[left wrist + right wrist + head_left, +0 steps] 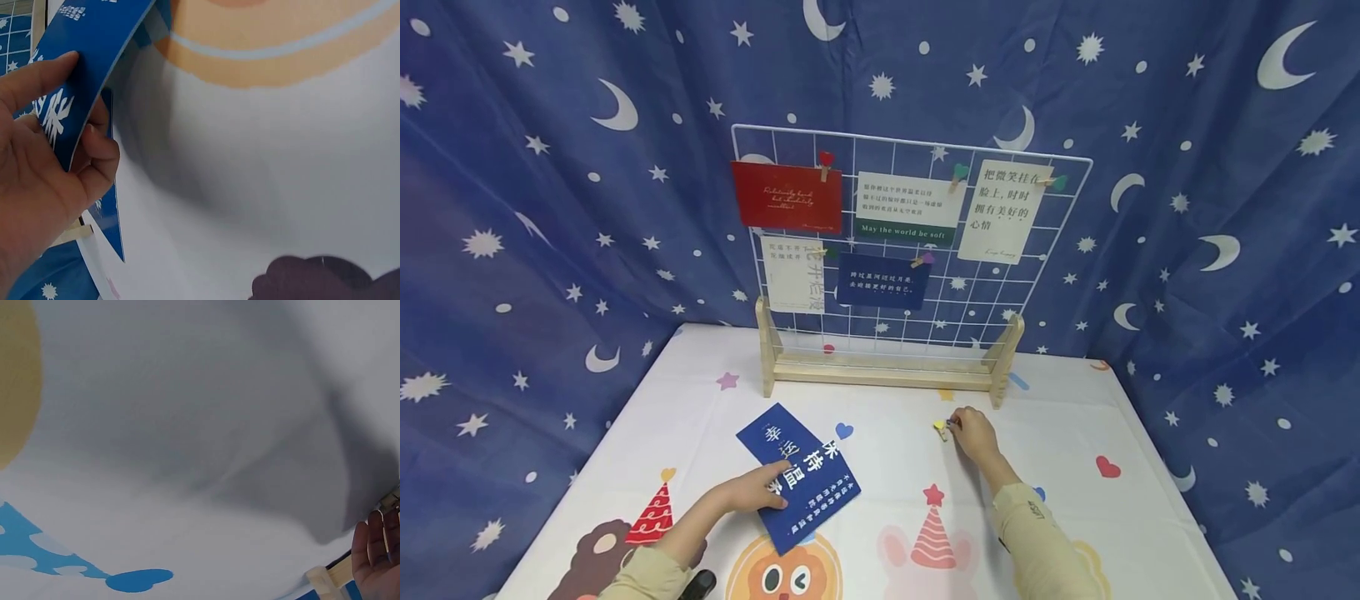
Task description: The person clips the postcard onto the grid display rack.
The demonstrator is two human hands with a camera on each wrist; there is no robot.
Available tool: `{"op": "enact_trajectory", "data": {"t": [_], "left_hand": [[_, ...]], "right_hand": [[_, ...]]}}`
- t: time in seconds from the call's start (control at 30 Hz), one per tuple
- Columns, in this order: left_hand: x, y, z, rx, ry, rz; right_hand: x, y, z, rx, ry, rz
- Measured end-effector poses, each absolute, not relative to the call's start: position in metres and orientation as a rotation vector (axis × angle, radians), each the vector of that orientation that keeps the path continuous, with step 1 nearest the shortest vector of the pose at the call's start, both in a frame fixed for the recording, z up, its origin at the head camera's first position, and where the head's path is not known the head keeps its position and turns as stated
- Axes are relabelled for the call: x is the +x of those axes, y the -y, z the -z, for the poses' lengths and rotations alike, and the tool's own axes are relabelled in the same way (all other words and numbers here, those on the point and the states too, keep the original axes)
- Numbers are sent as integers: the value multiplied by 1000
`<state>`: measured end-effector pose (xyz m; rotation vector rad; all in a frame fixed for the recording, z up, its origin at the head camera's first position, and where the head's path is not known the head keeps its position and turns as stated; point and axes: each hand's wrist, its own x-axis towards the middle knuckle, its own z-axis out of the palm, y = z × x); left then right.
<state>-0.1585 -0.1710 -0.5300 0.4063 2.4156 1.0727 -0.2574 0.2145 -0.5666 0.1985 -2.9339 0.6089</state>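
Note:
My left hand [751, 490] grips a blue card with white lettering [829, 492]; in the left wrist view the thumb [62, 65] lies on its face and the fingers curl behind it. Under it, a second blue card [765, 429] shows at the upper left. Over the right half of the table, the fingertips of my right hand [976, 435] pinch a small wooden clip with a blue top [952, 422], mostly hidden by the fingers. Just left of them is a clip with a yellow heart [939, 426]. Only part of the right hand [378, 553] enters the right wrist view.
Behind both hands a white wire grid [880, 325] stands upright in a wooden base [880, 373]. Clips hold several cards on it, among them a red card [790, 197] and a blue card [882, 281]. A patterned blue curtain [880, 50] encloses the table [1037, 392].

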Motion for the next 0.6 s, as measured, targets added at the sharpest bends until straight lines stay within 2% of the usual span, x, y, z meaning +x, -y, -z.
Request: {"op": "enact_trajectory", "data": {"t": [0.33,0.6], "left_hand": [[-161,162,533,557,-2368,-1140],[-164,151,531,530,-2428,-1160]], "right_hand": [[-258,-224,567,180,2943,-659],[-253,-226,566,242,2907,-598]]}}
